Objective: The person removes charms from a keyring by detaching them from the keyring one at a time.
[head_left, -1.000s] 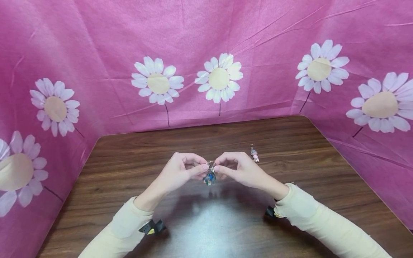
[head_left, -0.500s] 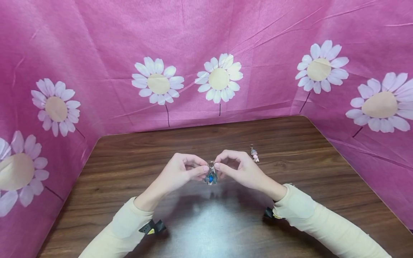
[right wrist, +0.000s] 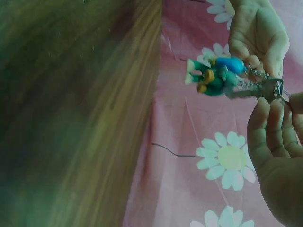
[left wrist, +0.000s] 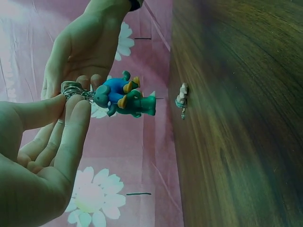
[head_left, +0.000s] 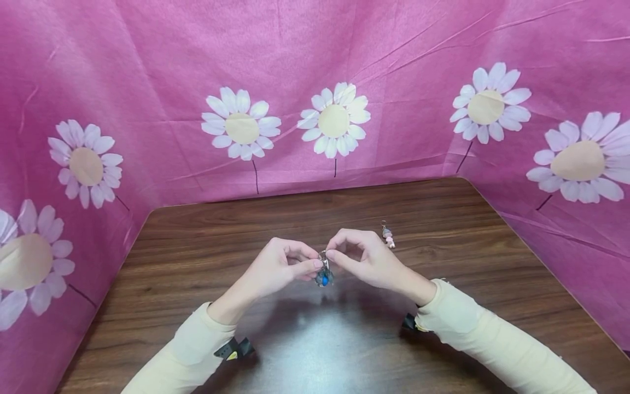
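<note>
My left grip point(head_left: 283, 268) and right grip point(head_left: 369, 260) are bare. I wear long, close-fitting cream sleeves, the left sleeve point(head_left: 169, 358) and right sleeve point(head_left: 502, 339) both softly creased, each with a smooth, rounded bulge under the cloth by the cuff. The right cuff's edge looks slightly ragged. Beneath each wrist juts a small, angular black fitting, the left fitting point(head_left: 244, 347) showing a yellow marking point(head_left: 232, 355).

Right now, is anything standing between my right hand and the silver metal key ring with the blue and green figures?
Nothing visible: your right hand pinches the silver metal key ring, with your left hand gripping it opposite. The small pink and grey charm lies apart on the brown wooden table, beyond your right hand.
</note>
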Tool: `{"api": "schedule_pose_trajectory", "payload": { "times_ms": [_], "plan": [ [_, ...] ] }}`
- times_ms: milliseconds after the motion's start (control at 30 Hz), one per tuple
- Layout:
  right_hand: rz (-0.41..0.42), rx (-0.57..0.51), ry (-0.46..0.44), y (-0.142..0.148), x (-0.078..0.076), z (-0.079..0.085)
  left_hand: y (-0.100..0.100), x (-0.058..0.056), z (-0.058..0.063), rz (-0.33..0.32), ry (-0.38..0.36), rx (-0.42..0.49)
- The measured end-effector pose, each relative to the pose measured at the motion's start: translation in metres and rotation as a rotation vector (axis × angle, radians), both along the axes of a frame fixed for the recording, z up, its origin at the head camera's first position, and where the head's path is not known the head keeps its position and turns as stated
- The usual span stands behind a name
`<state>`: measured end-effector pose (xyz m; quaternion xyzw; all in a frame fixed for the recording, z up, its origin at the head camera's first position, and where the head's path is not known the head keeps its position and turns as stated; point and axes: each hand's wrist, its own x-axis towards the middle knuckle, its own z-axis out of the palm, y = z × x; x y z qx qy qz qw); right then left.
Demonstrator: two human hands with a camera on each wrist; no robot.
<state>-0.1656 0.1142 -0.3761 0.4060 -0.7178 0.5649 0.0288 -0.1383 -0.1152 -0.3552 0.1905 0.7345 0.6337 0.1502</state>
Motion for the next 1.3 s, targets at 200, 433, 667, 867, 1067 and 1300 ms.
{"api": "schedule_pose_trajectory", "payload": {
  "times_ms": [200,433,667,867,1067,1300],
  "plan": [
    [0.014,0.104,0.203,0.005,-0.006,0.006,0.000,0.001,0.001,-0.001,0.026,-0.028],
    [0.029,0.213,0.314,0.006,-0.009,0.008,-0.003,0.000,0.003,-0.006,0.040,-0.070],
    [-0.013,0.139,0.187,0.002,-0.007,-0.001,-0.004,0.001,0.007,0.034,0.059,-0.038],
    [-0.008,0.014,-0.017,0.000,-0.005,-0.009,-0.003,0.002,0.012,0.097,0.039,0.038],
    [0.021,-0.106,-0.083,-0.002,-0.003,-0.007,-0.001,0.002,0.011,0.119,0.042,0.042],
    [0.019,-0.124,-0.117,-0.006,0.001,-0.003,-0.001,0.002,0.009,0.096,0.035,0.015]
  ]
}}
